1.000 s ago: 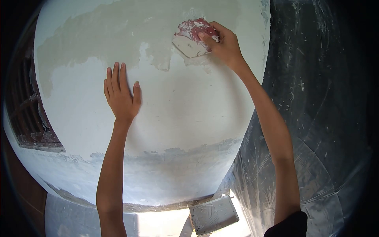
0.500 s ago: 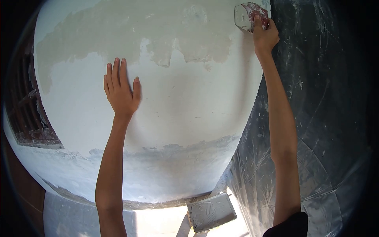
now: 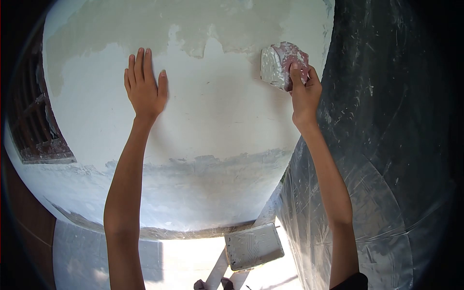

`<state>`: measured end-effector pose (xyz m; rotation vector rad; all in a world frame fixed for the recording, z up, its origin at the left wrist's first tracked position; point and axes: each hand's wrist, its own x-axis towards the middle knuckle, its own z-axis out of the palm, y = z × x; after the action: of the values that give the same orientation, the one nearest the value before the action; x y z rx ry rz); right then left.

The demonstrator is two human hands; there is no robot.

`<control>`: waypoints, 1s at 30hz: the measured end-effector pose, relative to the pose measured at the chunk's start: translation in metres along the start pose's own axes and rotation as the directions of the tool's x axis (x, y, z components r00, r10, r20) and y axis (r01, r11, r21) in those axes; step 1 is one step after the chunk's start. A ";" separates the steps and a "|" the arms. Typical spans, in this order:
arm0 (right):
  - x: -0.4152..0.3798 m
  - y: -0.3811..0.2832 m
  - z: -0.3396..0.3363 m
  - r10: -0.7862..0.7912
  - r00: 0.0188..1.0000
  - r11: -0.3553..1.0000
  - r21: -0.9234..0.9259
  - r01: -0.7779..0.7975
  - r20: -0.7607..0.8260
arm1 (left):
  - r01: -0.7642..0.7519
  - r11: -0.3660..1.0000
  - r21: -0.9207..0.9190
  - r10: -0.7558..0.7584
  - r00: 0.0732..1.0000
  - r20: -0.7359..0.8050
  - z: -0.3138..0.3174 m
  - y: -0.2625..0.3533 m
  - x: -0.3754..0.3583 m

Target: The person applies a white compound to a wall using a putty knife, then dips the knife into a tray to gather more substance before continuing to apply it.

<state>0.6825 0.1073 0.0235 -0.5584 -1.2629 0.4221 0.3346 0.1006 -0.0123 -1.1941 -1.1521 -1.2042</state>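
Note:
My left hand (image 3: 145, 89) lies flat on the pale wall (image 3: 212, 121), fingers pointing up and thumb held apart, with nothing in it. My right hand (image 3: 305, 99) grips a sanding block (image 3: 285, 63), whitish on its left part and reddish where my thumb and fingers hold it, smeared with white. The block is against the wall near its right edge, just below a greyish damp-looking patch (image 3: 232, 26). Its underside is hidden from me.
Dark plastic sheeting (image 3: 372, 145) hangs along the right side. Below stands a paint tray (image 3: 253, 246) coated in grey-white on the bright floor. A brown wooden window grille (image 3: 36, 116) is at the left. My feet (image 3: 226, 283) show at the bottom edge.
My right hand has brought the sanding block down and to the left across the wall. My left hand stays flat on the wall, and the whole view has shifted a little.

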 end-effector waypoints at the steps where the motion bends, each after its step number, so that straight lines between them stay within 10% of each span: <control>1: -0.007 0.000 -0.001 0.026 1.000 1.000 -0.008 -0.026 0.003 | -0.016 1.000 0.010 0.016 1.000 -0.007 -0.001 0.001 0.001; 8: -0.066 0.011 -0.025 0.142 0.987 0.990 -0.008 -0.141 0.080 | -0.043 0.993 -0.113 0.046 0.998 0.030 -0.032 0.039 -0.048; 19: -0.216 0.066 -0.107 0.397 0.907 0.907 -0.211 -0.364 0.138 | 0.139 0.914 -0.382 0.074 0.868 0.491 -0.111 0.126 -0.247; 30: -0.397 0.141 -0.209 0.664 0.746 0.681 -0.455 -0.574 0.052 | 0.454 0.830 -0.325 0.010 0.570 0.822 -0.193 0.199 -0.448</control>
<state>0.7830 -0.0465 -0.4088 -1.3677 -1.3534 0.8145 0.5177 -0.0730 -0.4745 -2.2114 -1.7624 -1.2238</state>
